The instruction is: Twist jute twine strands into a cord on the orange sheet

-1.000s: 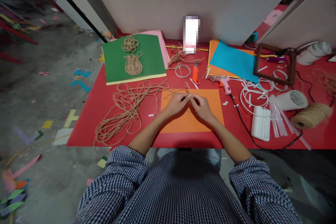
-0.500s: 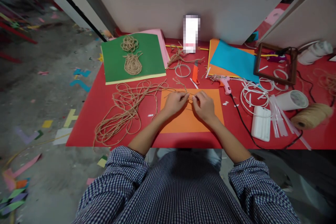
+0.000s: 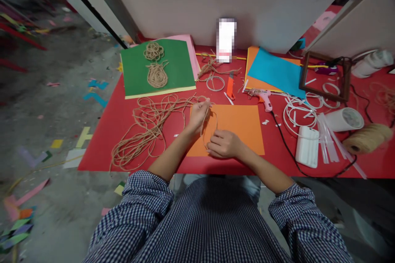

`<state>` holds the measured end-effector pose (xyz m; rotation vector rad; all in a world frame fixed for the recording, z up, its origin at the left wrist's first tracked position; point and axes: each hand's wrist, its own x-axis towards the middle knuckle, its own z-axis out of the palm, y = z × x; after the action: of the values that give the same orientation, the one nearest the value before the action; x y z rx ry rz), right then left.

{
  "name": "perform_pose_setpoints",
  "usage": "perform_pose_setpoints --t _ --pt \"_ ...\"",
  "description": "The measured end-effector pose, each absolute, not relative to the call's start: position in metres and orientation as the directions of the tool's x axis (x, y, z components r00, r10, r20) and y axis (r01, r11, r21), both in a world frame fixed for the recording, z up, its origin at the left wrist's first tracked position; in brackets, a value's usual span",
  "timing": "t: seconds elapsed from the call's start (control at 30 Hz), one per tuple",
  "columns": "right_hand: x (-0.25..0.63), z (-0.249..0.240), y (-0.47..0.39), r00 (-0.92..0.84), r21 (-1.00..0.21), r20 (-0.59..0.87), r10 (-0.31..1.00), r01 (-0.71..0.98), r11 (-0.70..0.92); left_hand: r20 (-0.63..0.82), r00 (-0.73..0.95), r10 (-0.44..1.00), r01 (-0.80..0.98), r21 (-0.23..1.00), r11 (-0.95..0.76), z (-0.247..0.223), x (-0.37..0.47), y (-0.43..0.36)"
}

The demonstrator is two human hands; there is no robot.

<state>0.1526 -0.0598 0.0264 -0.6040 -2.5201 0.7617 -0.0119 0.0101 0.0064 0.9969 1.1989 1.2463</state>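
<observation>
Pinched around brown twine [image 3: 217,119], my left hand [image 3: 199,116] is raised over the upper left corner of an orange sheet [image 3: 239,127]. My right hand [image 3: 224,144] is closed near the sheet's lower middle, its fingers on a lower part of the same twine. The strand loops between the two hands. To the left lies a loose tangle of twine [image 3: 148,131]. On a green sheet [image 3: 182,65] rest a coiled twine shape [image 3: 157,75] and a looped twine rosette [image 3: 154,51].
Right of the orange sheet are a pink glue gun [image 3: 265,100] with a black cord, white cord coils, a white box [image 3: 307,146], a twine spool [image 3: 367,137] and a wooden frame [image 3: 347,78]. An orange cutter [image 3: 230,87] lies behind the sheet.
My hands have moved apart from above the sheet's top edge. My left hand shifted slightly left and up; my right hand came down and left, with the twine looping between them.
</observation>
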Motion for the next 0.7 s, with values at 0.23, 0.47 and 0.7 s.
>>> perform_pose_setpoints --t 0.23,0.47,0.7 --pt "0.156 0.027 -0.059 -0.443 -0.713 0.399 0.803 0.401 0.575 -0.105 0.04 0.994 -0.11 0.988 0.109 0.009 -0.01 0.005" --pt "0.155 0.01 -0.038 -0.054 -0.973 0.127 0.99 0.186 0.135 0.116 0.214 0.97 0.345 0.92 -0.186 0.007 -0.008 0.002" --pt "0.164 0.018 -0.033 -0.164 -0.913 0.085 0.983 0.381 0.143 0.17 0.347 0.922 0.498 0.8 -0.335 0.009 -0.011 0.002"
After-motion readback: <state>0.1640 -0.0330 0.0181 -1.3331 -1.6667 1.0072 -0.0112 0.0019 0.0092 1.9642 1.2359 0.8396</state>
